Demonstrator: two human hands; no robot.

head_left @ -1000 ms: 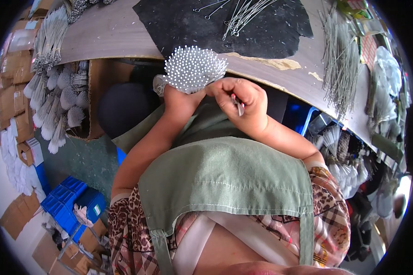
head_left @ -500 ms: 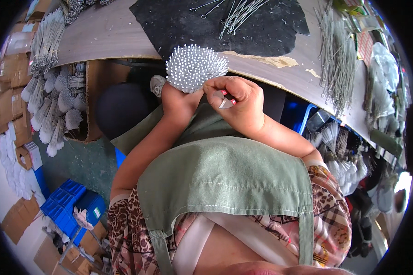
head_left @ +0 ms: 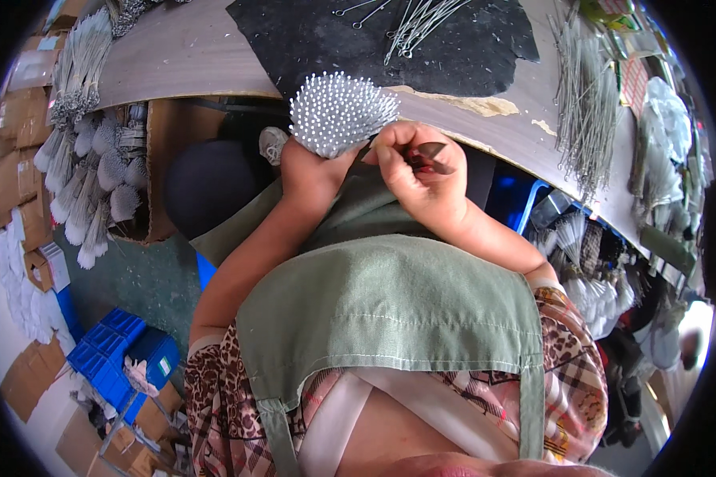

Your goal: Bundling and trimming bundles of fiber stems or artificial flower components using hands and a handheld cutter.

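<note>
The black mat [head_left: 473, 63] lies on the table [head_left: 191, 67], and the bundle [head_left: 340, 115] is just on the person's side of it, a little to the left of its middle, in front of the table's near edge. The bundle is a thick, round tuft of thin grey strands with white tips, its tipped end spread away from the person. The left hand [head_left: 314, 167], below the mat's left part, is wrapped around the bundle's narrow lower end; most of its fingers are hidden. The right hand [head_left: 426, 171], below the middle of the mat, is curled around a small red-and-metal tool [head_left: 433, 155], whose ends poke up across the palm. Its thumb and forefinger are drawn close together just beside the bundle; I cannot tell whether a strand runs between them. On the mat lie loose wires [head_left: 422, 28] with looped ends, most of them bunched and a few set apart to the left. A torn tan patch [head_left: 453, 103] borders the mat's near edge. Well to the right of the mat are a heap of long wires [head_left: 587, 111] and, beyond it, clear bags [head_left: 664, 119]. Well to its left stands a sheaf [head_left: 87, 60] of pale strands; lower on that side, more tufts [head_left: 103, 159] sit by an open carton [head_left: 187, 127], and farther down is a blue crate [head_left: 111, 358].
</note>
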